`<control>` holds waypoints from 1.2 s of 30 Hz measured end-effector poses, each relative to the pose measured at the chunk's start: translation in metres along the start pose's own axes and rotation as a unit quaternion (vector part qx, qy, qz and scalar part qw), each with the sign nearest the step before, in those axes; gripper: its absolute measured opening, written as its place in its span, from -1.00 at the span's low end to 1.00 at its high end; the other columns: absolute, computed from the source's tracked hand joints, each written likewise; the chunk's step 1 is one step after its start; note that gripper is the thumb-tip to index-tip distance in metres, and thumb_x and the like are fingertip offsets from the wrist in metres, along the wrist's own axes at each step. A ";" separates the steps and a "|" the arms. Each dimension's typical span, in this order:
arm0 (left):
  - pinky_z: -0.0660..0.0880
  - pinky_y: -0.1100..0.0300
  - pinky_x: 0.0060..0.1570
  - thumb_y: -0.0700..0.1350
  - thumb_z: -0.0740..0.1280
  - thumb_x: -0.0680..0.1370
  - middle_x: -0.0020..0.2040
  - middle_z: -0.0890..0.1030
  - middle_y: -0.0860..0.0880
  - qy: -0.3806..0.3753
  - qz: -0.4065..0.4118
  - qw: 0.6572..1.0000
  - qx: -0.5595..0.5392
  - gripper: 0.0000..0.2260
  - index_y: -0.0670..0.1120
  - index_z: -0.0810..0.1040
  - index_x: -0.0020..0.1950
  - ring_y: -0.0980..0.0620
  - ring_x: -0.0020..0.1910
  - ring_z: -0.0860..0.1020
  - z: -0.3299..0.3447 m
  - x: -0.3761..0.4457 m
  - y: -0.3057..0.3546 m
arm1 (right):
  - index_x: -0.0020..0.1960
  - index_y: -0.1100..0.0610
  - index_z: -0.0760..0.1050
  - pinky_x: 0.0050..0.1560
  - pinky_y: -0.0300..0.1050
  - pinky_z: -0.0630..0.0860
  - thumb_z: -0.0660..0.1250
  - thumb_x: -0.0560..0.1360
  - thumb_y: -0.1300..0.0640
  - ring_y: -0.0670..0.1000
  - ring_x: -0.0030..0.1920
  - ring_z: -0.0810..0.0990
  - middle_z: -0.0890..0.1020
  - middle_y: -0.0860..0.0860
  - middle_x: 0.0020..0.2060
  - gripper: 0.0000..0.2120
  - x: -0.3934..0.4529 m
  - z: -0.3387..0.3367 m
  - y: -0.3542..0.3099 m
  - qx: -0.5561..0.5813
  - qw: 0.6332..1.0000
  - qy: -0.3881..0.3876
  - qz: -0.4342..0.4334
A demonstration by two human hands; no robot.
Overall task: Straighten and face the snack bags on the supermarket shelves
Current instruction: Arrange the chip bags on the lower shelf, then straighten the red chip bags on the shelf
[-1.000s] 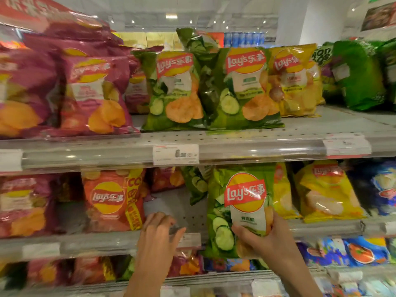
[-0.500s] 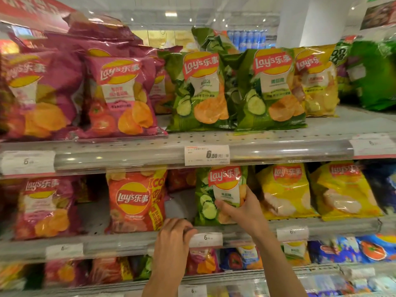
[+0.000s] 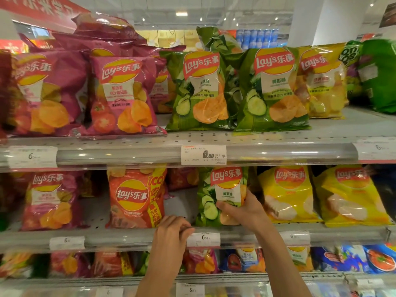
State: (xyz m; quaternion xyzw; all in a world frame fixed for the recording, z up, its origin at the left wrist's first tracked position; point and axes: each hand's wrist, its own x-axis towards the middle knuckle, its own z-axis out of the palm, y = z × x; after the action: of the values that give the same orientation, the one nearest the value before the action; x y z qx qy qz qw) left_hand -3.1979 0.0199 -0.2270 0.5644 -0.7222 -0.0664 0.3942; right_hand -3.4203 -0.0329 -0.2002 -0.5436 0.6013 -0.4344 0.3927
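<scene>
A green cucumber chip bag (image 3: 216,189) stands upright on the middle shelf (image 3: 128,237), facing out. My right hand (image 3: 244,209) grips its lower front, thumb across the bag. My left hand (image 3: 171,234) rests curled over the shelf's front rail beside a price tag (image 3: 203,240). To the left stand a red bag (image 3: 135,198) and a magenta bag (image 3: 48,200); two yellow bags (image 3: 287,194) (image 3: 351,196) stand to the right. On the upper shelf are magenta bags (image 3: 122,95), green bags (image 3: 201,91) and a yellow bag (image 3: 321,82).
A gap of bare shelf lies between the red bag and the green bag. The bottom shelf (image 3: 235,277) holds several mixed bags, blurred. Clear rails with price tags (image 3: 203,154) front each shelf. A white pillar (image 3: 334,20) stands behind the top shelf.
My right hand has carried the green bag from out in front of the shelf back onto the middle shelf and stood it upright. My left hand stays on the rail.
</scene>
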 end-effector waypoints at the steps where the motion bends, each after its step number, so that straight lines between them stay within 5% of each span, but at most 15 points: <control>1: 0.46 0.21 -0.11 -0.13 0.53 0.44 -0.21 0.55 0.16 0.002 0.000 1.000 0.000 -0.88 -0.02 0.61 -0.21 0.16 -0.12 0.47 0.000 0.000 0.000 | 0.27 -0.05 0.48 0.05 -0.19 0.60 0.65 0.29 -0.10 -0.09 0.11 0.66 0.69 -0.14 0.08 -0.37 -0.001 0.000 -0.001 -0.003 1.000 0.003 -0.001; 6: 0.47 0.21 -0.08 -0.06 0.49 0.49 -0.18 0.57 0.15 0.017 0.014 1.000 0.007 -0.91 0.00 0.62 -0.16 0.16 -0.11 0.47 0.000 -0.004 0.001 | 0.24 -0.10 0.42 -0.21 -0.43 0.47 0.53 0.20 -0.32 -0.26 -0.02 0.59 0.60 -0.28 -0.06 -0.29 -0.020 0.003 -0.010 -0.021 0.997 0.064 -0.030; 12: 0.52 0.23 -0.01 -0.13 0.44 0.54 -0.04 0.60 0.13 0.076 0.014 0.997 -0.027 -0.98 -0.02 0.65 -0.04 0.19 -0.03 0.56 -0.009 -0.022 0.000 | 0.47 0.11 0.38 0.30 0.10 0.52 0.50 0.39 -0.22 0.09 0.33 0.50 0.55 0.07 0.31 -0.23 -0.044 0.017 -0.012 -0.104 0.962 0.222 -0.116; 17: 0.44 0.46 0.05 -0.11 0.41 0.54 -0.01 0.64 0.09 0.206 -0.040 0.977 -0.030 -0.92 -0.08 0.67 -0.03 0.17 -0.03 0.59 -0.039 -0.040 -0.027 | 0.40 0.18 0.46 0.33 -0.13 0.29 0.47 0.49 0.03 0.05 0.36 0.39 0.50 0.11 0.33 -0.47 -0.066 0.052 -0.029 -0.110 0.914 0.327 -0.213; 19: 0.46 0.45 0.05 -0.11 0.41 0.56 -0.02 0.64 0.07 0.263 -0.065 0.962 -0.029 -0.93 -0.09 0.67 -0.02 0.15 -0.06 0.60 -0.058 -0.041 -0.047 | 0.38 0.13 0.49 0.30 -0.19 0.30 0.41 0.52 -0.01 -0.08 0.29 0.41 0.53 0.00 0.26 -0.53 -0.072 0.074 -0.036 -0.089 0.921 0.299 -0.231; 22: 0.58 -0.01 -0.08 -0.09 0.35 0.55 -0.07 0.65 0.01 0.325 -0.128 0.936 -0.044 -0.91 -0.06 0.62 0.00 -0.03 -0.14 0.62 -0.089 -0.035 -0.085 | 0.39 0.06 0.50 0.26 -0.19 0.42 0.30 0.51 -0.17 -0.13 0.25 0.50 0.58 -0.09 0.23 -0.48 -0.076 0.111 -0.046 -0.032 0.954 0.198 -0.221; 27: 0.52 -0.09 0.03 -0.01 0.37 0.60 0.06 0.55 -0.03 0.381 -0.196 0.903 -0.040 -0.84 -0.04 0.54 0.13 -0.08 0.03 0.54 -0.143 -0.018 -0.158 | 0.58 -0.03 0.22 0.18 -0.45 0.38 0.36 0.30 -0.44 -0.39 0.24 0.41 0.43 -0.13 0.41 -0.03 -0.065 0.170 -0.062 0.001 0.989 0.053 -0.139; 31: 0.49 -0.06 0.12 0.16 0.41 0.52 0.13 0.38 0.09 0.335 -0.214 0.916 -0.065 -0.57 -0.01 0.41 0.28 -0.01 0.14 0.47 -0.187 0.003 -0.209 | 0.57 -0.18 0.07 0.34 -0.07 0.45 0.44 0.01 -0.63 -0.12 0.34 0.46 0.42 -0.16 0.41 0.27 -0.051 0.205 -0.074 0.006 0.996 0.009 -0.089; 36: 0.52 0.05 0.10 0.23 0.52 0.33 0.19 0.54 0.02 0.165 -0.293 0.931 -0.143 -0.21 -0.04 0.33 0.44 0.01 0.11 0.55 -0.221 0.034 -0.253 | 0.40 -0.14 0.20 0.03 -0.20 0.48 0.63 -0.01 -0.35 -0.12 0.13 0.58 0.57 -0.15 0.18 0.10 -0.034 0.221 -0.082 0.029 0.997 0.056 -0.055</control>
State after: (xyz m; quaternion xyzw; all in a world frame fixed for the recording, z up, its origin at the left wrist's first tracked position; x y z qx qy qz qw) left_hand -2.8645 -0.0217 -0.1968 0.6915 -0.4322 -0.1878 0.5475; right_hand -3.1823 -0.0232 -0.1922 -0.5392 0.5787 -0.5022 0.3495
